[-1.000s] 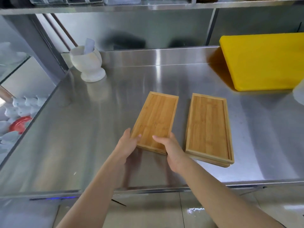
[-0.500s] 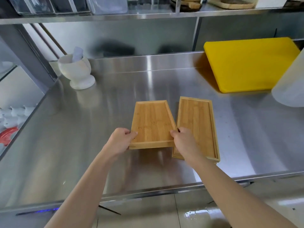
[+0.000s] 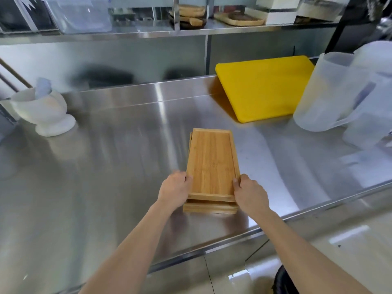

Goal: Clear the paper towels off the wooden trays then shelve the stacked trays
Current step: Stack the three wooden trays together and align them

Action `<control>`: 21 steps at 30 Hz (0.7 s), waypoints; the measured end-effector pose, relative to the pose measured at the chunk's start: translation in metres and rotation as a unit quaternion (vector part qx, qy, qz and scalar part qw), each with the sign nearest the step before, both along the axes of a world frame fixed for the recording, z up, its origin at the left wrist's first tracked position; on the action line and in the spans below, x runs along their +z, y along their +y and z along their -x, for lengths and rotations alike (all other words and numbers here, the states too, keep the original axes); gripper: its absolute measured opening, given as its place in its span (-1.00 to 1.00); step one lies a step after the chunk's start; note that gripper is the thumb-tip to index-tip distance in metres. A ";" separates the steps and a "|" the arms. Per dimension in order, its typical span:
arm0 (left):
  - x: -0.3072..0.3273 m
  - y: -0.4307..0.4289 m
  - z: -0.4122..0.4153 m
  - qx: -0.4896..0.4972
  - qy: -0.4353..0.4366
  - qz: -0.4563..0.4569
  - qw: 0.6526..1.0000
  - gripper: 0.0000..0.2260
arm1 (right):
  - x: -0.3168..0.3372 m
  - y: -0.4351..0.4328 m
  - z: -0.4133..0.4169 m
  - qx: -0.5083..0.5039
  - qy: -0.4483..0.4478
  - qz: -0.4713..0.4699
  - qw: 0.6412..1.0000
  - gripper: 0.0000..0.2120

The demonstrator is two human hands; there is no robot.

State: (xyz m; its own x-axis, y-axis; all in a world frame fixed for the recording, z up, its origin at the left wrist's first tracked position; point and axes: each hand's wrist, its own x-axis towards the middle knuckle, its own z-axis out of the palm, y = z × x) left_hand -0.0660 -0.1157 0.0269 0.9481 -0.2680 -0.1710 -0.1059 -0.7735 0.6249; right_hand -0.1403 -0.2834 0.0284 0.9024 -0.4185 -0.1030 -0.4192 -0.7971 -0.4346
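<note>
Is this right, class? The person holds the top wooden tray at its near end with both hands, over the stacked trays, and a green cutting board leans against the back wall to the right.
Not quite: the cutting board is yellow, not green, as the head view shows. The rest holds: the left hand and right hand hold the top wooden tray at its near end, over the stacked trays.

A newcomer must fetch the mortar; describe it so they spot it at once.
Start at the steel counter and follow it to its far left end by the back wall. There stands the white stone mortar, a footed bowl holding a pale pestle. Nothing else there is white and opaque; the jugs opposite are translucent plastic.
</note>
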 end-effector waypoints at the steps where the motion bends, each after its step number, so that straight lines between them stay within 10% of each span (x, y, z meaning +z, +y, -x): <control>1: -0.002 -0.003 0.000 -0.001 0.002 -0.005 1.000 -0.62 | -0.003 -0.003 0.000 0.002 0.001 0.007 1.000 -0.74; 16: -0.024 0.006 0.005 0.016 -0.040 -0.014 0.999 -0.73 | -0.020 -0.008 -0.002 0.064 0.001 0.076 0.995 -0.62; 21: -0.017 0.024 0.017 -0.045 -0.032 0.137 0.989 -0.65 | -0.020 -0.018 0.018 0.086 -0.078 -0.042 0.992 -0.56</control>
